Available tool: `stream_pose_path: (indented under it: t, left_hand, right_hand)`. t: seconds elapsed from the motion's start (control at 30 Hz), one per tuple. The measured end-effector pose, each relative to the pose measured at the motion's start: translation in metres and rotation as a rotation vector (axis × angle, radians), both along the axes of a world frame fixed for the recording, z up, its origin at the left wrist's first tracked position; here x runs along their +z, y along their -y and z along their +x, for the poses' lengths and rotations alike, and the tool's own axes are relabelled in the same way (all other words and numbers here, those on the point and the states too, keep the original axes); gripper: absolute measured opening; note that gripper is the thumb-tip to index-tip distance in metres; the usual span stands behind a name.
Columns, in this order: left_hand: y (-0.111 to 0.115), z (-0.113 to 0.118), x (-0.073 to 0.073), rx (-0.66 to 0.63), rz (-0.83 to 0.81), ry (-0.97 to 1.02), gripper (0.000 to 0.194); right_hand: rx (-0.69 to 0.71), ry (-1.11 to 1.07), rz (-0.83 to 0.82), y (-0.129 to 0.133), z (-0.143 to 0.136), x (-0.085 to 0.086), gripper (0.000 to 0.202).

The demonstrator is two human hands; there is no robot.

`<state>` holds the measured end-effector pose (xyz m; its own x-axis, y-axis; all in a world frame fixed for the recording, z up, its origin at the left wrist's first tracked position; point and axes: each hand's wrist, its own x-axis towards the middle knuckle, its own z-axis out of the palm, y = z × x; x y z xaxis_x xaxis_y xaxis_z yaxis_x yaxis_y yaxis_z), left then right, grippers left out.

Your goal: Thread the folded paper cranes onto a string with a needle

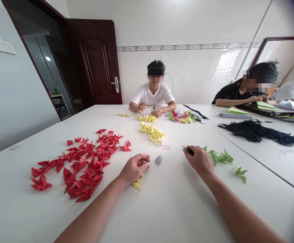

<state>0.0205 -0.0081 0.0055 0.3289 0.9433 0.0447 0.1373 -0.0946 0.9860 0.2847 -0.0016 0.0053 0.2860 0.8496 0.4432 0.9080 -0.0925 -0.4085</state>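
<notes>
Here's a lavender paper crane (158, 160), sitting on the white counter (172, 206) between two hands! Make it the clock's centre: near nine, the left hand (135, 167) curls its fingers inward, and I can't tell whether it grips anything; at eight, yellow cranes (137, 184) peek out from just beside it. At three, the right hand (200, 161) closes round a small dark-handled tool (188, 150), with green cranes (224, 157) just beyond. Red cranes (88, 175) sprawl way out at nine!
</notes>
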Motion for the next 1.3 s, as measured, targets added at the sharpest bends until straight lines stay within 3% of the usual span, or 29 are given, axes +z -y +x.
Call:
stream_pose_path:
  t: [0.1,0.17,0.3,0.4,0.6,0.77,0.93,1.0,1.17,1.3]
  left_hand:
    - [0.000,0.001,0.001,0.002,0.006,-0.009,0.029]
    - [0.000,0.002,0.002,0.004,0.010,-0.009,0.027]
    - [0.000,0.003,0.003,0.016,0.019,-0.029,0.026]
    - [0.001,0.003,0.003,0.031,-0.005,-0.086,0.031]
    - [0.003,0.006,0.002,0.019,0.053,-0.149,0.042]
    - [0.003,0.007,-0.001,-0.043,0.063,-0.112,0.046]
    - [0.001,0.008,-0.007,-0.124,0.130,-0.040,0.035]
    - [-0.001,0.007,-0.008,-0.100,0.154,-0.025,0.033]
    - [-0.003,0.005,-0.010,0.049,0.203,-0.025,0.033]
    - [-0.005,0.005,-0.010,0.152,0.248,-0.042,0.028]
  right_hand:
    - [-0.107,0.014,-0.033,-0.002,0.010,0.001,0.028]
    - [-0.080,-0.063,0.022,-0.001,0.002,0.002,0.030]
    - [0.271,-0.346,0.022,0.003,-0.038,-0.001,0.036]
    - [0.425,-0.375,-0.041,0.005,-0.065,-0.008,0.035]
    - [0.566,-0.234,-0.056,0.007,-0.081,-0.014,0.023]
    - [0.680,-0.284,0.056,0.016,-0.086,-0.014,0.021]
    - [0.852,-0.276,0.121,0.025,-0.096,-0.013,0.022]
    - [0.845,-0.281,0.101,0.027,-0.097,-0.011,0.022]
    - [0.673,-0.371,-0.022,0.030,-0.091,-0.001,0.036]
    - [0.763,-0.453,-0.158,0.032,-0.089,0.003,0.034]
